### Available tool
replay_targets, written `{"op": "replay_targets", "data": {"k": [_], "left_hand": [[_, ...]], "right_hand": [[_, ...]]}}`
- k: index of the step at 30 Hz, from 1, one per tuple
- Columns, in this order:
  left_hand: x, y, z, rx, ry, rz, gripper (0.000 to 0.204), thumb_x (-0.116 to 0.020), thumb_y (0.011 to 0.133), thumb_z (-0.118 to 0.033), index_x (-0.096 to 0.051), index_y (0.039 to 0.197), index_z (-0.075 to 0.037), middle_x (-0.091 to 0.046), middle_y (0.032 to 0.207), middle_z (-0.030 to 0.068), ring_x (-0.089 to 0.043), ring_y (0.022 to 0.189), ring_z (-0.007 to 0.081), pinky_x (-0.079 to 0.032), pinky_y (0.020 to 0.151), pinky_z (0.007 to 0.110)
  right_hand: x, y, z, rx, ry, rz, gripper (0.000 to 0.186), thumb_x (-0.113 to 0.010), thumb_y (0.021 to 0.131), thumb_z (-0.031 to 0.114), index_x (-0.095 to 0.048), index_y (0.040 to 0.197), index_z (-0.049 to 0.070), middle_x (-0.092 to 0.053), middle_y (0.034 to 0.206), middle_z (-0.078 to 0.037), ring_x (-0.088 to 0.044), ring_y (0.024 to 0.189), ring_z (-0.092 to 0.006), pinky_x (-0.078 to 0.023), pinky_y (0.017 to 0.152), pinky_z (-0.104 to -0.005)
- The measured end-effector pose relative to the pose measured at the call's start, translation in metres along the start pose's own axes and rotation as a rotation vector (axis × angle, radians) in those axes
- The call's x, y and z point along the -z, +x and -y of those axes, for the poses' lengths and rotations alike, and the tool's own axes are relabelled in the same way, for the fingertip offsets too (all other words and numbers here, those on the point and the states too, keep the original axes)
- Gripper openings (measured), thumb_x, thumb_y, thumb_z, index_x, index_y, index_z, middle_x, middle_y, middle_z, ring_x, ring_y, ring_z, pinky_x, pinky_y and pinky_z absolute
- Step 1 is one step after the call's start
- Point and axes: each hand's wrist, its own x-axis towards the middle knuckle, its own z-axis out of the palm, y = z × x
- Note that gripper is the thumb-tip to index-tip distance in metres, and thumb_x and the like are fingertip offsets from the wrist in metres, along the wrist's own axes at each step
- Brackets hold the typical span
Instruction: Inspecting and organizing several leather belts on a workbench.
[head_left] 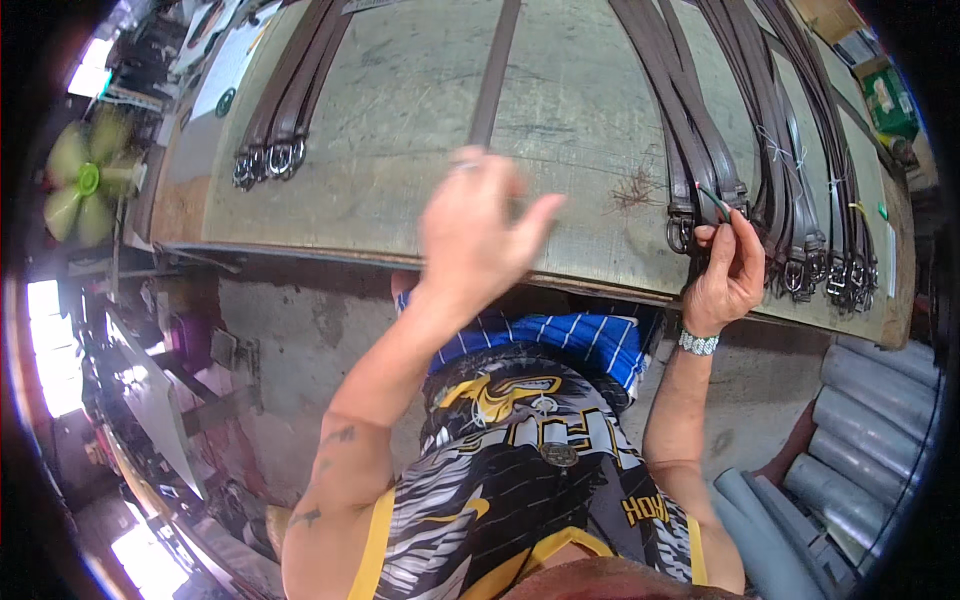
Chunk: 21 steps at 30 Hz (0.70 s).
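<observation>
My left hand is over the middle of the worktable, slightly blurred, with its thumb spread wide from the fingers. A single brown leather strap runs from the far edge down to its fingertips, where the hand hides the strap's near end. My right hand, a silvery watch on its wrist, pinches a thin dark pen-like tool with a reddish tip. The tool lies over a bundle of brown belts, close to a metal buckle at the table's near edge.
Another bundle of buckled belts lies at the left. Bundles tied with string fill the right side. Reddish thread scraps lie mid-table. A green fan stands left; grey rolls are stacked lower right.
</observation>
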Motion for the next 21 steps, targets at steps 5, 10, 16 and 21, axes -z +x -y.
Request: {"op": "replay_targets", "data": {"k": [5,10,16,21], "left_hand": [[0.023,-0.016,0.034,0.208,0.16,0.041,0.046,-0.085,0.077,-0.032,-0.057,0.103,-0.005,-0.062,0.088,0.0143,-0.064,0.08,0.0338,-0.051,0.069,0.046],[0.034,-0.008,0.04,0.495,-0.121,0.081,0.044,-0.081,0.078,-0.022,-0.058,0.107,0.0,-0.062,0.076,0.0106,-0.061,0.063,0.0266,-0.05,0.062,0.041],[0.037,-0.01,0.045,0.541,-0.223,0.027,0.043,-0.08,0.078,-0.021,-0.06,0.11,0.0,-0.061,0.076,0.0077,-0.055,0.058,0.015,-0.047,0.057,0.032],[0.035,-0.012,0.05,0.556,-0.291,-0.002,0.043,-0.08,0.079,-0.02,-0.06,0.111,0.002,-0.062,0.076,0.0073,-0.052,0.056,0.0125,-0.046,0.056,0.031]], "right_hand": [[0.003,0.001,-0.001,0.0,-0.012,0.033,0.023,-0.061,0.099,-0.004,-0.065,0.121,-0.005,-0.072,0.114,-0.018,-0.069,0.081,-0.0153,-0.058,0.074,-0.0264],[0.006,0.001,-0.003,0.001,-0.044,0.046,0.025,-0.059,0.099,-0.004,-0.064,0.123,-0.006,-0.071,0.115,-0.018,-0.068,0.081,-0.0151,-0.058,0.075,-0.0267],[-0.004,0.001,0.0,-0.01,-0.064,0.013,0.023,-0.061,0.1,0.002,-0.066,0.121,-0.005,-0.073,0.107,-0.014,-0.067,0.08,-0.0139,-0.055,0.072,-0.026],[-0.003,0.001,0.001,-0.014,-0.065,0.008,0.023,-0.062,0.1,0.002,-0.066,0.122,-0.004,-0.073,0.108,-0.015,-0.067,0.08,-0.0138,-0.055,0.071,-0.0256]]}}
